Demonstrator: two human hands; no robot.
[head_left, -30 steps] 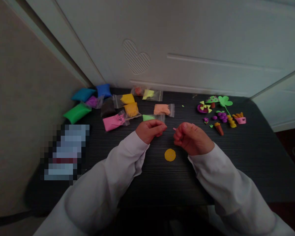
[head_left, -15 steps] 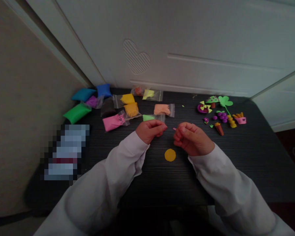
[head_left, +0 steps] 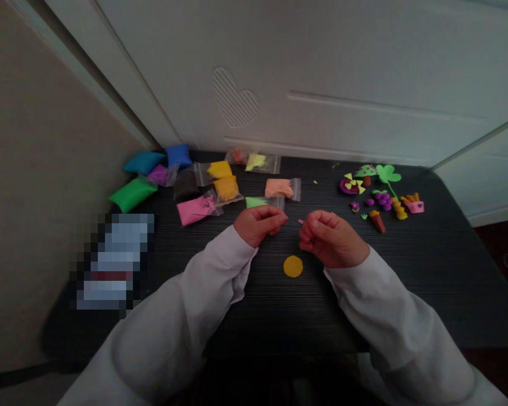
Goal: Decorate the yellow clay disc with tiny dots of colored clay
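My left hand is closed in a pinch over the table, thumb against the forefinger; anything between them is too small to make out. Facing it, my right hand has its fingers curled and the thumb on the forefinger, what they hold being hidden. The end of a thin pink piece pokes out at the right hand's left side; whether the hand grips it or merely covers it, I cannot tell. Between my wrists a flat yellow disc, seemingly of clay, lies on the dark table. A light green clay bag sits just behind my left hand.
Several clay bags, among them a pink bag, a green bag and a peach bag, lie at the back left. Small clay models, including purple grapes and a pink fries box, stand right. A blurred-out device lies left.
My right fingers shifted very slightly in the first half second. Both hands otherwise keep their places, and the yellow disc has not moved.
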